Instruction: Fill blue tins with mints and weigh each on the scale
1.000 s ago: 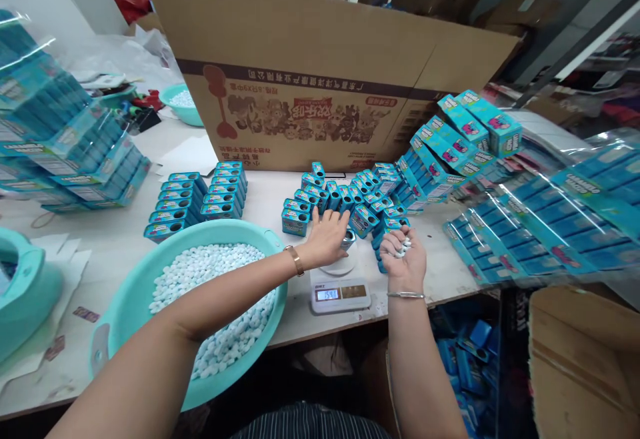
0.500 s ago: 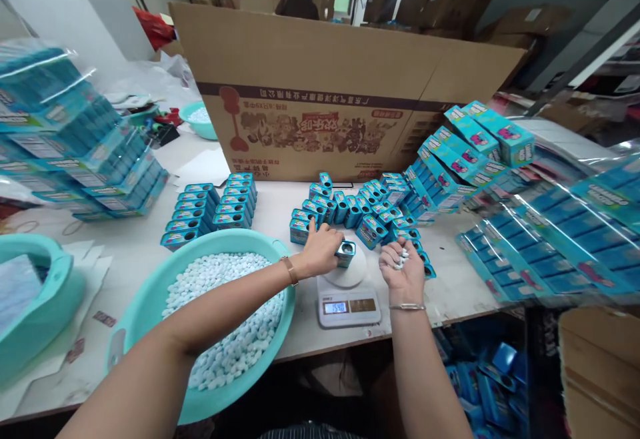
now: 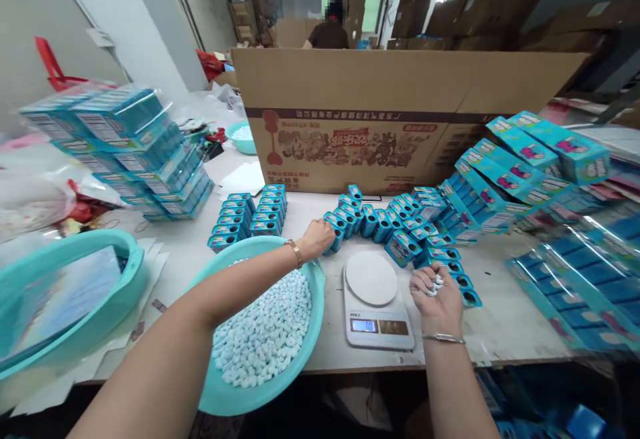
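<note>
My left hand (image 3: pixel 317 239) is closed at the left end of the group of small blue tins, its fingers round a tin (image 3: pixel 334 242) that they partly hide. Palm up, my right hand (image 3: pixel 436 295) is curled around several white tablets (image 3: pixel 436 284), just right of the white scale (image 3: pixel 371 279). Nothing lies on the scale's round plate, and its display seems to read 0.0. Under my left forearm stands a turquoise basin (image 3: pixel 320 292) of white tablets (image 3: pixel 270 332). Many tins (image 3: pixel 403 247) with dark round openings stand behind the scale.
Two rows of tins (image 3: pixel 231 220) stand behind the basin. A large carton (image 3: pixel 400 79) blocks the back. Wrapped blue packs rise at left (image 3: pixel 145 139) and right (image 3: pixel 590 279). Another basin (image 3: pixel 133 259) is at far left. A person (image 3: pixel 330 29) is beyond the carton.
My left hand has lifted the tin off the scale and moved it left to the other tins. The display has dropped from about 15.40. My right hand still holds tablets; the view has shifted left.
</note>
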{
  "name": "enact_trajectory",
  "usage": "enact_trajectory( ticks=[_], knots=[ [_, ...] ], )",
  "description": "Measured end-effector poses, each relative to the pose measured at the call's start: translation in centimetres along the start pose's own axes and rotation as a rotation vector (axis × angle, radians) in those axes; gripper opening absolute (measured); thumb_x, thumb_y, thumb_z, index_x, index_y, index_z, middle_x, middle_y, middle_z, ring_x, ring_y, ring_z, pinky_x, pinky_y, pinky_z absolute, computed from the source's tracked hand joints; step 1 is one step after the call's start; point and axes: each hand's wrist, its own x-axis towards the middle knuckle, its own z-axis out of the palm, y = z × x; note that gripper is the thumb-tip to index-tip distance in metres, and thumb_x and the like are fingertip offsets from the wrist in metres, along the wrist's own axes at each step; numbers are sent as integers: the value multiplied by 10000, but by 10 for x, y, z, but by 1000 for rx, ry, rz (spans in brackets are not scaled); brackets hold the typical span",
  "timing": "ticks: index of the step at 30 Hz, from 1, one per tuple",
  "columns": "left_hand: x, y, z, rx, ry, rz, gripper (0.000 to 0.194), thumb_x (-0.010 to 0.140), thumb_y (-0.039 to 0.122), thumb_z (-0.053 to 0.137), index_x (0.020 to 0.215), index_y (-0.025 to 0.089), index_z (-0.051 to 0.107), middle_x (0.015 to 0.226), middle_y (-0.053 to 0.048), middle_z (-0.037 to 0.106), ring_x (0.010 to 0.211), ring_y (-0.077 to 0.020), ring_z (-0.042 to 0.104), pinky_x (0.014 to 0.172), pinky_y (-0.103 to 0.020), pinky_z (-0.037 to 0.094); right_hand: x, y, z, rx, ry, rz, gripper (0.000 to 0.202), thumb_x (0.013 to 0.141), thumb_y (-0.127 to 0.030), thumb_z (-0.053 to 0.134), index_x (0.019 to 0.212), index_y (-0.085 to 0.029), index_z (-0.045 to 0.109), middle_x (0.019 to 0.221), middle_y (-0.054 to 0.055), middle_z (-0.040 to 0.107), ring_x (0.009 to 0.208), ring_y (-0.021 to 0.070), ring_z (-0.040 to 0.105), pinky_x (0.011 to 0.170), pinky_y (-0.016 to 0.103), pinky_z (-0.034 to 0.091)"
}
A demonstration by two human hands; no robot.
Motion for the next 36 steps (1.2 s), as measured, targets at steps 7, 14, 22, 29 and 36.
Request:
enact_trajectory(
  ticks=[7,14,22,29,36],
  knots=[
    [-5,-43,2,-97,46,-154,552,753,353,720,1217,138,513,1241,-157,559,1132,-267,563,894,-311,466,-5,-2,6,-6,48,16,149,873,-152,462,732,-198,451,523,-92,359,345,53,355,325,148,308],
    [-58,-149,-1,-79,-7,-376,625,687,388,721,1197,104,496,1227,-198,523,1152,-354,524,921,-385,453,-11,-9,6,27,132,-11,196,900,-149,374,722,-203,437,508,-88,344,322,64,350,300,158,290],
    [-66,-173,14,-80,-29,-278,675,645,392,697,1216,118,464,1237,-193,496,1186,-357,469,1007,-399,393,-14,9,21,87,177,53,289,958,-193,283,714,-194,438,488,-80,373,311,61,360,303,152,285],
    [-61,-177,16,-171,-52,-257,681,577,438,716,1128,109,492,1209,-191,508,1018,-302,589,876,-343,485,-11,10,10,118,154,33,219,929,-188,344,738,-194,449,497,-78,390,316,60,361,302,145,282],
    [-72,-168,-25,-257,10,-281,646,590,358,680,1158,127,475,1102,-120,615,986,-278,614,842,-347,499,-8,-5,-9,117,73,-11,129,890,-193,460,762,-204,456,508,-92,382,337,59,367,321,148,299]
  ],
)
